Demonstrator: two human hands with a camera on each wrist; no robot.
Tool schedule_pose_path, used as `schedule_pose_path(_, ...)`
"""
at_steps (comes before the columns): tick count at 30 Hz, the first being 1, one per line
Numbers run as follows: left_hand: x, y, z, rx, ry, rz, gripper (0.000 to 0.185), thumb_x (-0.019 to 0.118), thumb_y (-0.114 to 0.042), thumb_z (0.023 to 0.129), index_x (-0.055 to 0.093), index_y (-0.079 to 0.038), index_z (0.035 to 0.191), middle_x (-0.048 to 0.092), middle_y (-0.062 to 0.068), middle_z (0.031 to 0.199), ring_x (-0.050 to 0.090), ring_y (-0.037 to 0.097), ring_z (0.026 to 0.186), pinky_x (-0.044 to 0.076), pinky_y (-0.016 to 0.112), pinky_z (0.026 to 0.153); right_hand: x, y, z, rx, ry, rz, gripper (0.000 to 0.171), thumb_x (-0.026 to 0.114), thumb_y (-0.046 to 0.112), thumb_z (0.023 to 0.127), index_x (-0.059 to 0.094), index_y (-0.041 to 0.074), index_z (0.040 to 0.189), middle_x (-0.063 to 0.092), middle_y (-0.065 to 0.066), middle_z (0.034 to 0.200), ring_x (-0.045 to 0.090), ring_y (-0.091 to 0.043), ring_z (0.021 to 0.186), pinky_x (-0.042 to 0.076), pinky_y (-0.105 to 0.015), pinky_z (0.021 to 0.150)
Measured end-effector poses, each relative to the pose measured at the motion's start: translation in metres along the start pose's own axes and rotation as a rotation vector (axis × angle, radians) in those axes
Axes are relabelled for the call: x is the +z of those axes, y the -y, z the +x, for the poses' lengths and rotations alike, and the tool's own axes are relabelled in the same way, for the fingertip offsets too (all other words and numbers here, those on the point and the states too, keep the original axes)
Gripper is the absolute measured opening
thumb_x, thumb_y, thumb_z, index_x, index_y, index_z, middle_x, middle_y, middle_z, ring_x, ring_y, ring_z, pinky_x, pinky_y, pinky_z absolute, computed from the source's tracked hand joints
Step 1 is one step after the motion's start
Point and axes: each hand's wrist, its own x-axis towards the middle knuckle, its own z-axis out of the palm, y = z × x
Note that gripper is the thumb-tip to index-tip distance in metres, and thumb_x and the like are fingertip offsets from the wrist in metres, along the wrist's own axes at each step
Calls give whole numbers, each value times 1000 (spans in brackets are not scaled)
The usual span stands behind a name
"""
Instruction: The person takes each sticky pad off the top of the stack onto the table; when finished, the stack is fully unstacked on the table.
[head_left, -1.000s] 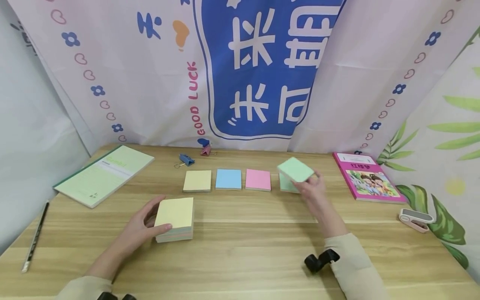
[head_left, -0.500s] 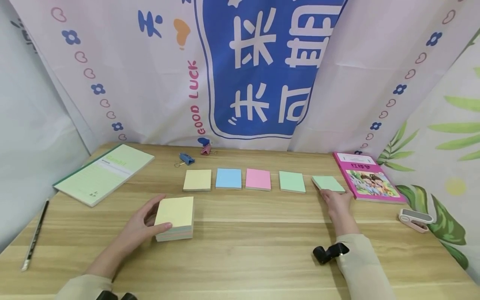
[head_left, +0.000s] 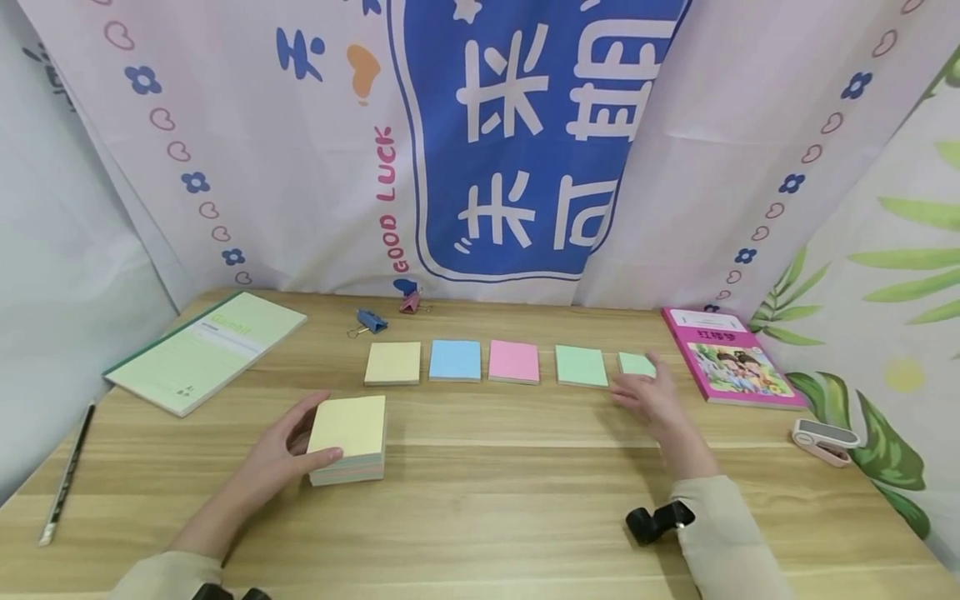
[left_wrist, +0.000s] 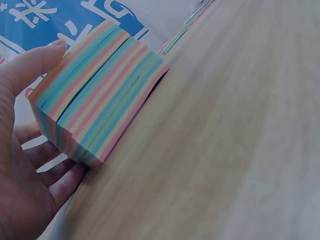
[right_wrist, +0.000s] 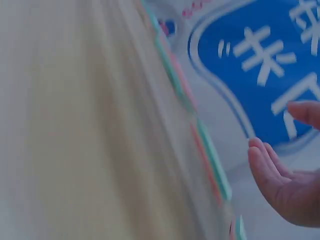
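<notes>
Right hand [head_left: 647, 398] off green pad [head_left: 636, 364]

Bright, even light casts soft shadows, the head view bows at its edges, and the right-wrist view blurs heavily.

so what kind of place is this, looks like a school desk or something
Probably a staged study desk rather than a real classroom: a pale wooden tabletop with printed fabric banners hung behind it, set with stationery such as a green-covered notebook, coloured sticky-note pads and a pink picture book.
</notes>
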Motion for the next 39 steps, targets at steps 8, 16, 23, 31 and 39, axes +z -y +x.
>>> schedule_pose_path(8, 0, 2, 0, -3, -5, 9, 76, 67, -19, 76, 21, -3, 135, 29, 27, 129, 33, 37, 115, 34, 38, 89, 101, 2, -10, -133, 477, -146, 72, 59, 3, 79, 15, 8, 136, 38, -30, 120, 48, -35, 101, 36, -43, 89)
schedule_pose_path(16, 1, 2, 1, 13, -4, -12, 76, 67, -17, 75, 21, -2, 134, 32, 26, 126, 37, 37, 111, 38, 33, 86, 194, -24, -31, -75, 809, -249, 78, 66, 11, 75, 18, 17, 136, 35, -18, 128, 36, -33, 114, 37, -36, 88)
schedule_pose_path(23, 0, 2, 1, 37, -5, -34, 74, 66, -14, 76, 21, 0, 134, 35, 26, 123, 40, 37, 107, 40, 20, 81, 236, -40, -41, -119, 776, -456, 88, 72, 19, 69, 17, 19, 138, 32, -6, 131, 30, -24, 118, 28, -35, 95)
schedule_pose_path(31, -7, 1, -1, 89, -54, 52, 79, 69, -13, 73, 21, -3, 134, 34, 24, 127, 33, 39, 113, 26, 55, 90, 250, -52, -42, -228, 759, -455, 84, 74, 15, 67, 25, 6, 134, 43, 2, 116, 40, -15, 107, 33, -26, 90)
schedule_pose_path(39, -5, 9, 1, 36, 6, 200, 89, 73, -27, 68, 20, -6, 136, 29, 25, 131, 22, 43, 118, 15, 63, 88, 238, -49, -41, -239, 710, -542, 85, 75, 19, 66, 26, 7, 134, 43, 0, 117, 41, -17, 106, 39, -24, 85)
